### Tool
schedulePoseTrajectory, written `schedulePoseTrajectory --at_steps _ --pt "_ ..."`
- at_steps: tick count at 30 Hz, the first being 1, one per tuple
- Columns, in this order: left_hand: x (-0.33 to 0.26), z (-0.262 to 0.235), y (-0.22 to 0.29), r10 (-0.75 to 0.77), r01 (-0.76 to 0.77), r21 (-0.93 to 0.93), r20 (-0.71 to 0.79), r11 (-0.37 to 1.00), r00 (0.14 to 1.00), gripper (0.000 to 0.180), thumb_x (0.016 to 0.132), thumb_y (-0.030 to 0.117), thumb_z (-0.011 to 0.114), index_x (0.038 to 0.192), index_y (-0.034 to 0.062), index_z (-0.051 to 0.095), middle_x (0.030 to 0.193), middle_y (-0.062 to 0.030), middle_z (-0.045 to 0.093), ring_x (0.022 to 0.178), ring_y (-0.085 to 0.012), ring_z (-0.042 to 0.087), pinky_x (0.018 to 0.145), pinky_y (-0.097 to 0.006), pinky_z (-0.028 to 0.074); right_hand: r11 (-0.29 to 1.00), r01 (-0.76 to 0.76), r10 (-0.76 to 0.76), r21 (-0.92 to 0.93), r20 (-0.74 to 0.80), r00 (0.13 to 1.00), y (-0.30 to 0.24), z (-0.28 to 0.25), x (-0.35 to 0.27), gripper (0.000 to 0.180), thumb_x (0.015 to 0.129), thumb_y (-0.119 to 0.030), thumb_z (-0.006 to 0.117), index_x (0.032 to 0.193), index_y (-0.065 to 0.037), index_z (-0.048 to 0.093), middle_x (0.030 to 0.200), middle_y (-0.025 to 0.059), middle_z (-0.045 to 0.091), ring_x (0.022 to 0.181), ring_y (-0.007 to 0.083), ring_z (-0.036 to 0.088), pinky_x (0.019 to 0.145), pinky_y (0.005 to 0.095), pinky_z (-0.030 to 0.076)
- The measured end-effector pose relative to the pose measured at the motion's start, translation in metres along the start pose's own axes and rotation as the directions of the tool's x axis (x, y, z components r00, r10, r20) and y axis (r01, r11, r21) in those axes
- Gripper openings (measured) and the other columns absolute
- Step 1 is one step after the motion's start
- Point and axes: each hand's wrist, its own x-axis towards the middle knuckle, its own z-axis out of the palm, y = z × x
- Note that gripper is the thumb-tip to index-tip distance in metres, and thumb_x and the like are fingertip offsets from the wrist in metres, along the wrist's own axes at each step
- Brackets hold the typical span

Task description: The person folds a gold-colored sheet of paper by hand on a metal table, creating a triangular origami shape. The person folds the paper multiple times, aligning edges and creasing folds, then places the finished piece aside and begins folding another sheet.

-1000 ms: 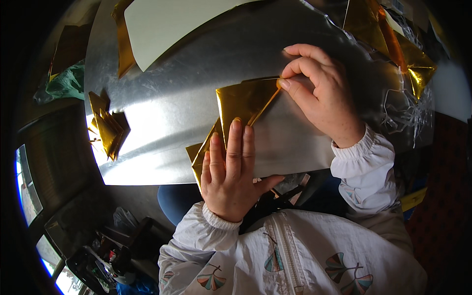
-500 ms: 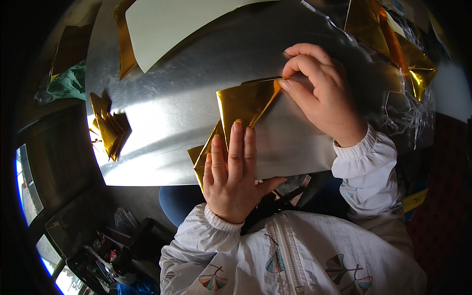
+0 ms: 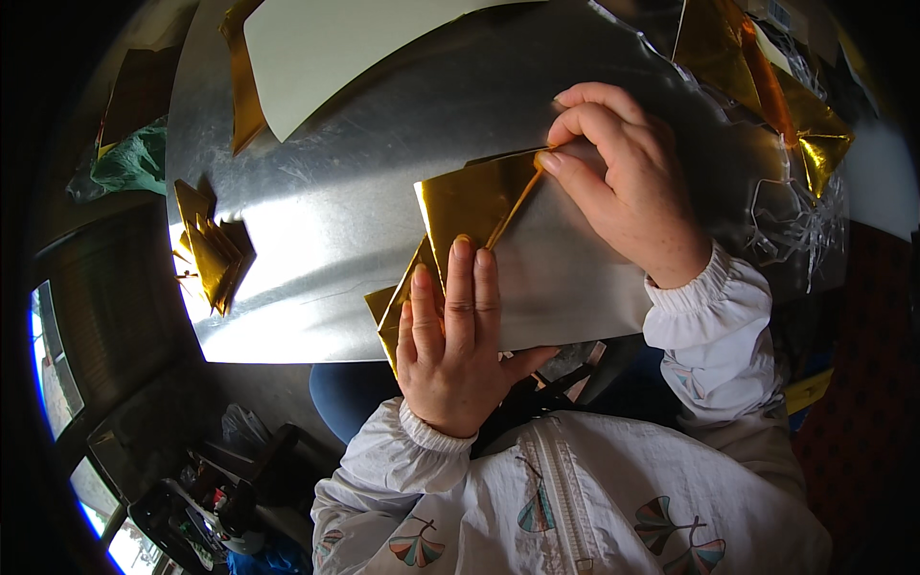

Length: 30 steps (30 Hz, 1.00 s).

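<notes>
A sheet of gold foil paper [image 3: 474,196], partly folded, lies near the front edge of the metal table. My left hand [image 3: 450,340] rests flat on its lower part, fingers stretched out and thumb apart. At the paper's upper right corner, my right hand [image 3: 623,177] pinches the folded edge between thumb and index finger. A narrow orange-gold flap runs down from that pinch toward my left fingertips. Part of the paper's lower end is hidden under my left hand.
Several folded gold foil pieces [image 3: 213,249] stand stacked at the table's left. A large white sheet [image 3: 355,48] lies at the back, over a strip of gold paper [image 3: 244,86]. More gold foil [image 3: 733,67] and clear plastic shreds [image 3: 800,225] lie at the right.
My right hand's pinch has shifted slightly left, and the paper's upper part has moved a little left with it. The folded flap looks narrower. My left hand stays in place.
</notes>
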Motion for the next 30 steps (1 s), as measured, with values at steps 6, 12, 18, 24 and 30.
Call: schedulePoseTrajectory --at_steps 6,12,18,24,30 --pt "-0.0013 0.0039 0.0013 -0.040 0.040 -0.011 0.003 0.999 0.999 0.089 0.085 0.079 0.038 0.142 0.0117 0.050 0.147 -0.0045 0.048 0.135 -0.0325 0.043 0.107 -0.039 0.039 1.000 0.010 -0.010 -0.010 -0.014 1.000 0.0002 0.0019 0.0009 0.018 0.076 -0.007 0.075 0.083 -0.006 0.059 0.098 0.0046 0.064 0.066 0.0190 0.067 0.069 0.0355 0.048" --pt "-0.0022 0.0043 0.0014 -0.047 0.047 -0.020 0.002 0.999 0.999 0.090 0.085 0.080 0.039 0.143 0.0120 0.049 0.148 -0.0045 0.047 0.135 -0.0318 0.043 0.108 -0.038 0.038 1.000 -0.005 0.005 -0.006 -0.020 1.000 -0.0005 0.0032 0.0014 0.019 0.076 -0.008 0.076 0.082 -0.006 0.059 0.096 0.0040 0.065 0.068 0.0196 0.067 0.070 0.0363 0.047" --pt "-0.0017 0.0041 0.0022 -0.053 0.053 -0.012 0.006 0.999 0.999 0.091 0.084 0.080 0.038 0.144 0.0124 0.048 0.148 -0.0040 0.047 0.135 -0.0317 0.043 0.108 -0.038 0.038 1.000 -0.010 0.010 -0.009 -0.024 1.000 -0.0006 0.0038 0.0019 0.018 0.076 -0.009 0.076 0.081 -0.006 0.059 0.093 0.0030 0.064 0.067 0.0198 0.065 0.069 0.0365 0.047" --pt "-0.0015 0.0035 0.0044 -0.068 0.068 -0.009 0.014 0.998 0.998 0.089 0.086 0.079 0.036 0.144 0.0127 0.048 0.148 -0.0037 0.047 0.137 -0.0314 0.041 0.109 -0.038 0.036 0.996 -0.064 0.065 0.059 -0.015 0.998 -0.0027 0.0039 0.0028 0.018 0.076 -0.009 0.076 0.079 -0.007 0.059 0.090 0.0027 0.064 0.068 0.0203 0.065 0.072 0.0366 0.046" --pt "-0.0017 0.0032 0.0059 -0.087 0.087 0.005 0.043 0.996 0.995 0.090 0.086 0.080 0.033 0.145 0.0145 0.048 0.149 -0.0030 0.046 0.139 -0.0301 0.039 0.112 -0.039 0.033 0.998 -0.050 0.050 -0.031 -0.001 0.999 -0.0037 0.0033 0.0029 0.016 0.077 -0.010 0.075 0.080 -0.009 0.059 0.090 0.0024 0.064 0.069 0.0208 0.064 0.075 0.0375 0.044"
